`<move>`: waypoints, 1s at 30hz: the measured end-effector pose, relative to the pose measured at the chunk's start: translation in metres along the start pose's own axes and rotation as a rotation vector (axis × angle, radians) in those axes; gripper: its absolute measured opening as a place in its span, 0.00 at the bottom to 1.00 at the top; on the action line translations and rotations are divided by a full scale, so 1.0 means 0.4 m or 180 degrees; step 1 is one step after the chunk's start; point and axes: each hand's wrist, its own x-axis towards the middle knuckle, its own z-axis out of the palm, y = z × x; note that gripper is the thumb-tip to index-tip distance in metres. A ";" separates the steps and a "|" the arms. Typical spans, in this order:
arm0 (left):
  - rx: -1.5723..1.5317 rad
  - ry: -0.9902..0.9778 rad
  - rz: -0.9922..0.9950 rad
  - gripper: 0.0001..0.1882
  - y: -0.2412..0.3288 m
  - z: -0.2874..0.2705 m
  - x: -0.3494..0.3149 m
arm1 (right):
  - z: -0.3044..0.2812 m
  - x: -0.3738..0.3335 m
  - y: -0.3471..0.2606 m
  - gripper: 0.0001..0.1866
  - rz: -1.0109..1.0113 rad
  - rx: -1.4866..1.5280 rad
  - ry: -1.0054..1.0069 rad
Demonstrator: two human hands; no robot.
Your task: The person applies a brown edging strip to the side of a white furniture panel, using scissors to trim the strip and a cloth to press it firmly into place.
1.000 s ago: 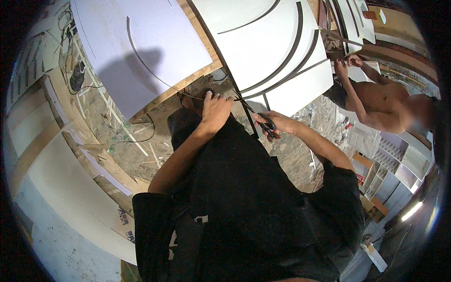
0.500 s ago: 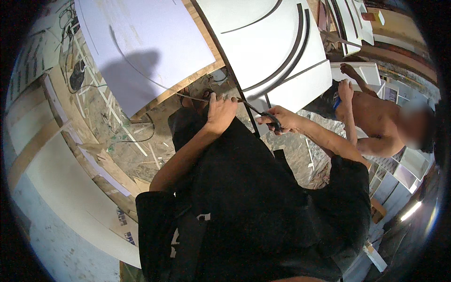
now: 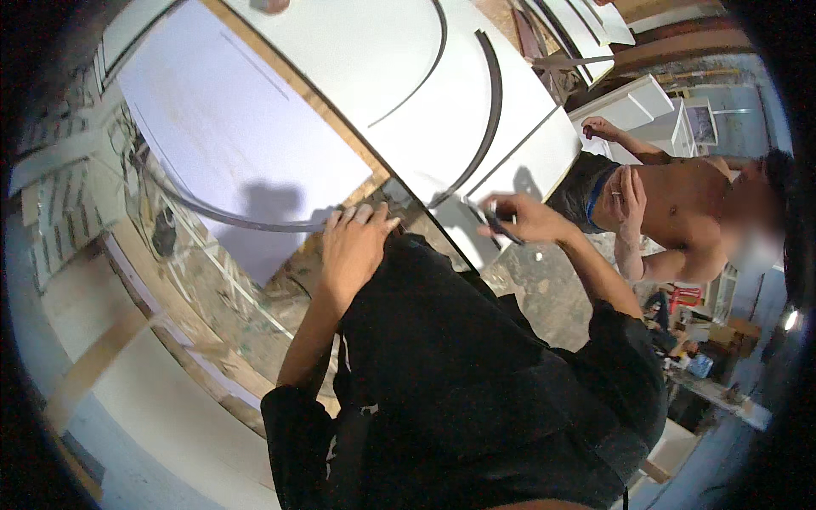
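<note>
My left hand [image 3: 359, 246] is closed around the end of a dark, flexible edging strip [image 3: 242, 223], by the near corner of a lilac board [image 3: 255, 127]. From there the strip bows away to the left across the board. A pair of black-handled scissors [image 3: 508, 234] is in my right hand [image 3: 537, 223], blurred by motion. Its blades point at the near edge of a white panel [image 3: 399, 136], apart from my left hand. Another dark curved strip [image 3: 493, 110] lies on that panel, with a thinner one [image 3: 438, 55] farther back.
A shirtless co-worker [image 3: 671, 204] stands close on the right, one hand at the waist. White offcuts [image 3: 234, 285] litter the floor under the boards. Long wooden-edged panels [image 3: 153, 357] lean at the left. A fingertip [image 3: 270, 4] shows at the far edge.
My left hand has moved left with the strip, which now bows wider over the lilac board. The scissors have come away from the strip. On the white panel, two thick dark strips now appear as one.
</note>
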 end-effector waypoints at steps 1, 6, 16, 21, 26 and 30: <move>0.0071 0.0030 0.0250 0.18 0.002 -0.028 0.017 | -0.025 0.048 -0.034 0.20 0.0349 -0.0314 0.0460; 0.0287 0.0028 0.1767 0.21 0.102 -0.137 0.123 | -0.086 0.317 0.074 0.27 0.0383 -0.1721 0.2064; -0.0919 0.0022 0.4273 0.15 0.303 0.009 0.325 | -0.056 0.313 0.298 0.26 -0.0967 0.2861 0.1860; -0.1035 -0.0185 0.4832 0.16 0.346 0.111 0.391 | -0.003 0.057 0.242 0.22 -0.1384 0.3514 0.1458; -0.1066 -0.0284 0.4957 0.14 0.434 0.176 0.458 | 0.008 -0.014 0.235 0.20 -0.1642 0.4293 0.2525; -0.1071 0.0275 0.4611 0.19 0.487 0.160 0.529 | -0.070 -0.004 0.311 0.21 -0.2171 0.4991 0.2585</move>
